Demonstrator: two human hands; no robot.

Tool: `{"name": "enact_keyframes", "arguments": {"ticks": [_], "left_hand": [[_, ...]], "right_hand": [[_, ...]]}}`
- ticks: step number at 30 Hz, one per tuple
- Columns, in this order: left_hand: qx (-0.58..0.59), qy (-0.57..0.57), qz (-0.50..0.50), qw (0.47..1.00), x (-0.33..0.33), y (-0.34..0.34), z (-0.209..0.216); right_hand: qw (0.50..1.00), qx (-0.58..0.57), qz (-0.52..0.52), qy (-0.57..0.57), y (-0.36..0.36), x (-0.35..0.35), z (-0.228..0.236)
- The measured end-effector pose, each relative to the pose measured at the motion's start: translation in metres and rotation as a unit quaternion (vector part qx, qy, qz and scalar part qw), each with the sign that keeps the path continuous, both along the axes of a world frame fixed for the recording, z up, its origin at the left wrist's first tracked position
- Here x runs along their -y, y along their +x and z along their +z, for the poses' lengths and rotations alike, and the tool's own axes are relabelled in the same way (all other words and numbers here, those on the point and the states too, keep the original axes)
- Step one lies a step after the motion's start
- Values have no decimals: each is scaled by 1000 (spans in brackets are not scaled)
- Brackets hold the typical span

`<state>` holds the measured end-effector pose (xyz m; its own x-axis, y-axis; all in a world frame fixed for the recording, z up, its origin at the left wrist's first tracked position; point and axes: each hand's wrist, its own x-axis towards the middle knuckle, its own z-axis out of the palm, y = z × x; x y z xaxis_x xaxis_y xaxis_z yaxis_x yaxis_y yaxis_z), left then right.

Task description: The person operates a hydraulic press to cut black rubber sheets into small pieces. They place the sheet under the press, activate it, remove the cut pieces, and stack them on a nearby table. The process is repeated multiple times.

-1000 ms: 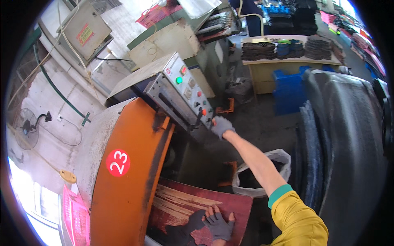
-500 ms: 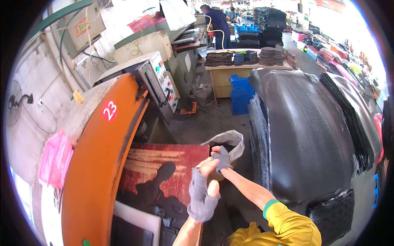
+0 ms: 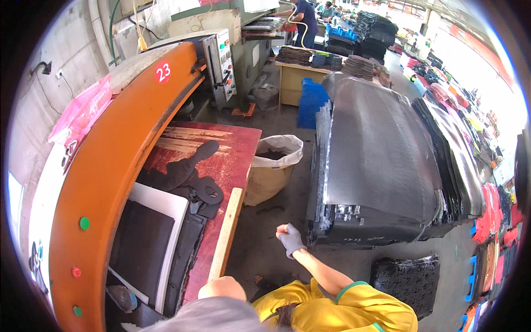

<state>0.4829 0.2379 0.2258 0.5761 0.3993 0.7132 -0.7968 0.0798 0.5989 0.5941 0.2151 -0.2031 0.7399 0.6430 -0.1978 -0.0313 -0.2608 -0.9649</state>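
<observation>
My right hand (image 3: 290,242), in a grey fingerless glove, is held in front of my body above the floor. Its fingers look curled in, and nothing shows in them. Low in the picture, close to the camera, my left hand (image 3: 213,304) is a blurred grey glove with bare fingers near the wooden edge strip (image 3: 226,238) of a worn red work board (image 3: 235,149). What it holds, if anything, is hidden. On the board lie black cut-out scraps (image 3: 180,170) and a black sheet (image 3: 141,238) framed by a white panel (image 3: 166,202). An open sack (image 3: 271,180) with dark scraps inside stands beyond.
An orange press beam (image 3: 119,166) with coloured buttons borders the board on the left. To the right stands a tall stack of black sheets (image 3: 381,149). A black slab (image 3: 405,282) lies on the floor. Farther back are a blue crate (image 3: 312,104) and a person (image 3: 304,22).
My hands, earlier close together over the sack, have come apart and back toward my body. The view has shifted, showing more of the board, the sack's inside and the floor.
</observation>
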Motion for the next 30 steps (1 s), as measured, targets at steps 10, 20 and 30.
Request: {"name": "enact_keyframes", "arguments": {"ticks": [10,20,30], "left_hand": [[-34,178,179,967,90,30,-18],[-29,500,474,724,137,2,-42],[-120,623,603,484,156,-114,-93]], "right_hand": [[998,-19,-6,-54,8,128,-41],[983,-5,65,-173,1,214,-92],[988,66,17,138,-28,129,-28]]}}
